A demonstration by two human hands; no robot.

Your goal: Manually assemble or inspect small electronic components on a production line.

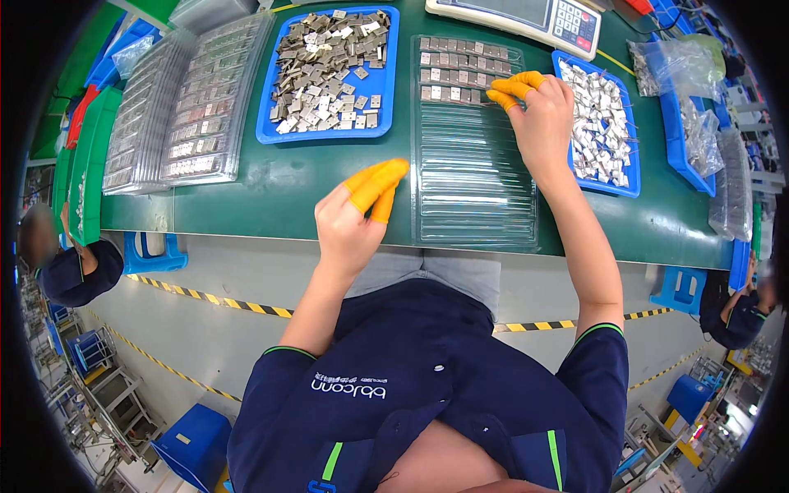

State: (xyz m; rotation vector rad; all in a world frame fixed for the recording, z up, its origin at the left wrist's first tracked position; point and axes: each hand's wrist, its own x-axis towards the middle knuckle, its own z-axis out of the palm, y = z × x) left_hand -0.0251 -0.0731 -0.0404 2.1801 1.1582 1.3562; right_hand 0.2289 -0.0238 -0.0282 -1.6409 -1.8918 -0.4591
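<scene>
Right hand (544, 123): grip narrow, orange-capped fingertips (514, 86) pinched together and pressed down at the fourth row of the clear plastic tray (475, 177); whether a small metal piece sits between them cannot be told. Left hand (352, 220): raised above the near edge of the green surface (288, 193), capped thumb and two fingers drawn together, nothing visible between them; it touches neither tray nor surface.

Clear tray lies flat in front of the person, between the two hands. Its far rows hold small square metal pieces (448, 70) set in lines; the near rows have none.

Blue bin (265, 123), far left of the clear tray: heaped with loose grey metal squares. Second blue bin (629, 191), just right of the right hand: shiny silver pieces. Stacked filled clear trays (185, 103) stand at far left. Weighing scale (526, 16) with keypad sits beyond the clear tray. Clear bags (674, 66) at far right.
</scene>
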